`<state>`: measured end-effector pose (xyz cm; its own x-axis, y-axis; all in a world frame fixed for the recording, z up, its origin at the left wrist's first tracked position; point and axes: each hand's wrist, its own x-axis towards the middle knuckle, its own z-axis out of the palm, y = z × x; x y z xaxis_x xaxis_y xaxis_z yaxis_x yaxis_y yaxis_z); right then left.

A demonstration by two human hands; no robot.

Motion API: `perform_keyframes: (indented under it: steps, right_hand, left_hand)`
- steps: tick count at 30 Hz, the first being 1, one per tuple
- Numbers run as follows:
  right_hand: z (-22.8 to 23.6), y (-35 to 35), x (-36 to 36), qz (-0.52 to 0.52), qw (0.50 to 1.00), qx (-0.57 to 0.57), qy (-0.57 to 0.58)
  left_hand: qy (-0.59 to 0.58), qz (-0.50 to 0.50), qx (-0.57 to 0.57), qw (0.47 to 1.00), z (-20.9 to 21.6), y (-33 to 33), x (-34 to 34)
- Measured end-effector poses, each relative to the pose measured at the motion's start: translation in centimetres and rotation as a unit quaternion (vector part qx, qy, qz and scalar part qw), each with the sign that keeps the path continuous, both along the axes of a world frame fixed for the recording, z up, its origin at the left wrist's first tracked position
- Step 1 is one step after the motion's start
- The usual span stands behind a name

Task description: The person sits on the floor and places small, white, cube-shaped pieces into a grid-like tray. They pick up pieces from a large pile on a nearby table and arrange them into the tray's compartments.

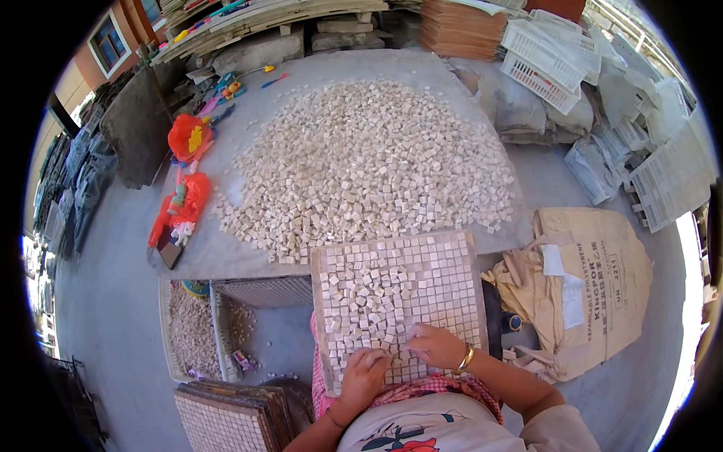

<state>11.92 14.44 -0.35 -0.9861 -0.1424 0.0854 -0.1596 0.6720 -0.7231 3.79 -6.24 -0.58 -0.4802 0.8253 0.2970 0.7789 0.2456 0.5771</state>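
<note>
On my lap rests a wooden tray [317,301] divided into a grid of small square cells. Stone tiles sit in rows over its right side, and loose pale stone cubes [373,290] lie heaped on its left and middle. My left hand [364,371] is at the tray's near edge, fingers curled and bent down onto the tiles. Just right of it, my right hand [435,346], with a gold bracelet at the wrist, has its fingertips drawn together over the grid. Whatever is between the fingers of either hand is too small or hidden to make out.
Beyond the tray, a large heap of stone cubes [376,158] covers a grey slab table [248,260]. Red plastic bags [192,196] lie at its left. A crate of stone chips [192,328] and stacked tile-filled boards [218,422] stand lower left; a beige sack [595,294] lies right.
</note>
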Motion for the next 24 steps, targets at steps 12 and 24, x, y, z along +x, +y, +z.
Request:
perform_keyframes:
  steps: [12,24]
  right_hand:
    - [-1.5,1.1,-2.3,0.183,0.966,0.15,0.107]
    - [1.1,1.4,2.4,0.036,0.978,-0.185,-0.089]
  left_hand:
    - [0.026,-0.057,0.018,0.998,-0.6,1.1,0.6]
    - [-0.418,0.15,0.05,0.895,1.5,0.7,0.3]
